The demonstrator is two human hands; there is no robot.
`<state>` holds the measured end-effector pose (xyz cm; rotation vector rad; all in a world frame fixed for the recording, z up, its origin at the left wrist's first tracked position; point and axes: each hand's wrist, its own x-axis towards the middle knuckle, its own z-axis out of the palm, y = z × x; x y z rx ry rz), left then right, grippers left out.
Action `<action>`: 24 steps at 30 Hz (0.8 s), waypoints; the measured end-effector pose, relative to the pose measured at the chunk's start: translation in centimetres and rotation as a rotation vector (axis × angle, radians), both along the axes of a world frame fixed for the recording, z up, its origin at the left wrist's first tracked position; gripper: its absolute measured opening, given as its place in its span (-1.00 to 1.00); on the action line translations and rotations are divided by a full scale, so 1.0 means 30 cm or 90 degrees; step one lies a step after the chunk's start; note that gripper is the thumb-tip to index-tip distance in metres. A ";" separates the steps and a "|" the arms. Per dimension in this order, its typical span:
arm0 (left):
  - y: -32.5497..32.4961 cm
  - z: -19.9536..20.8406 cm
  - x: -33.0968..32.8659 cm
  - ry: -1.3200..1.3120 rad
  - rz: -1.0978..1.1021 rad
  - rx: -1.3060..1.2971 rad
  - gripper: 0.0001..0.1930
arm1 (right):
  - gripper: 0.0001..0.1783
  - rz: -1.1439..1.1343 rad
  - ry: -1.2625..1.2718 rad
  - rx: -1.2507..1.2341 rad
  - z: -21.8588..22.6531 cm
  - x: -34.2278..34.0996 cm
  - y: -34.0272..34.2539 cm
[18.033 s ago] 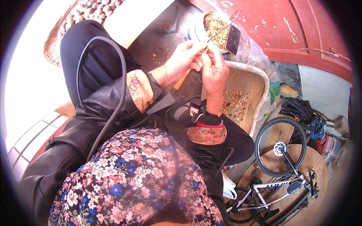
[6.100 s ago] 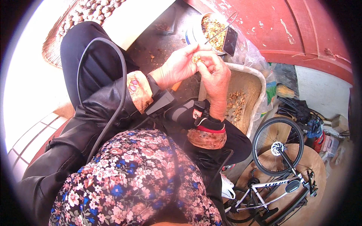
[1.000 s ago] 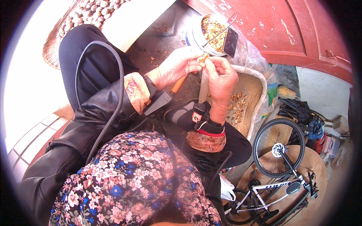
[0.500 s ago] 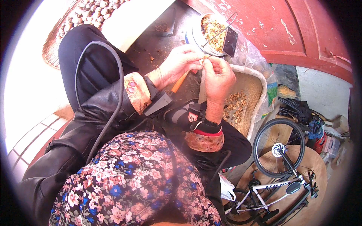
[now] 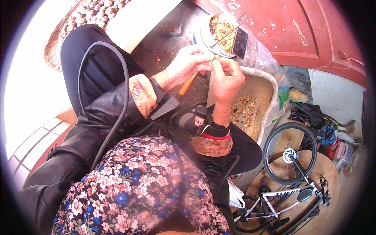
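Observation:
My left hand (image 5: 187, 66) and my right hand (image 5: 227, 80) meet in front of me, fingertips almost touching. Both pinch one small yellowish-brown nut piece (image 5: 214, 60), seemingly walnut; its far side is hidden by the fingers. Just beyond the hands stands a white bucket (image 5: 199, 38) filled with broken yellow-brown nut bits (image 5: 221, 30). Below my right hand, a shallow pale tray (image 5: 268, 98) holds scattered nut pieces (image 5: 244, 109). An orange-handled tool (image 5: 187, 85) lies beneath my left wrist, its head hidden.
A dark phone (image 5: 240, 43) and a thin bent wire (image 5: 231, 33) rest at the bucket's rim. Whole round nuts (image 5: 98, 13) fill a woven basket (image 5: 52, 51) at far left. A red door (image 5: 282, 23) rises behind; a bicycle (image 5: 290, 156) is at right.
My hands stay together on the nut piece, with only slight shifts of the fingers. The view has moved very little.

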<state>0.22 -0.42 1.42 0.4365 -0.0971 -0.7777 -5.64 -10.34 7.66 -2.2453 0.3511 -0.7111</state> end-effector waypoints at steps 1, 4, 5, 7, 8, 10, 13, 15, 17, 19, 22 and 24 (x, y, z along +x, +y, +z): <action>-0.001 0.001 0.000 -0.001 0.003 -0.003 -0.93 | -0.91 -0.001 0.013 0.020 0.007 -0.003 -0.004; -0.006 0.002 -0.007 -0.001 0.008 -0.001 -0.93 | -0.91 -0.004 0.054 0.035 0.026 -0.007 -0.013; -0.008 0.001 -0.009 0.002 0.011 0.001 -0.93 | -0.91 -0.005 0.069 0.033 0.031 -0.007 -0.012; -0.011 -0.002 -0.011 0.001 0.025 0.010 -0.93 | -0.91 -0.022 0.081 -0.015 0.034 -0.009 -0.004; -0.012 -0.003 -0.010 -0.003 0.036 0.019 -0.93 | -0.92 -0.021 0.079 -0.040 0.034 -0.009 0.000; -0.012 -0.006 -0.009 -0.010 0.045 0.043 -0.92 | -0.92 -0.027 0.102 -0.024 0.034 -0.007 0.000; -0.011 -0.006 -0.009 -0.013 0.040 0.068 -0.92 | -0.92 -0.002 0.114 0.042 0.035 -0.006 -0.013; -0.011 -0.003 -0.008 -0.001 0.034 0.069 -0.92 | -0.92 0.020 0.126 0.091 0.036 -0.007 -0.024; -0.009 0.000 -0.006 0.014 0.027 0.051 -0.92 | -0.93 0.042 0.146 0.129 0.035 -0.009 -0.032; -0.009 0.003 -0.003 0.042 0.021 0.025 -0.92 | -0.95 0.074 0.107 0.214 0.028 -0.006 -0.039; -0.005 0.001 -0.001 0.085 0.023 -0.020 -0.90 | -0.95 0.104 0.073 0.340 0.013 0.002 -0.065; -0.005 -0.003 -0.001 0.099 0.022 -0.038 -0.89 | -0.93 0.103 0.052 0.373 -0.004 0.015 -0.101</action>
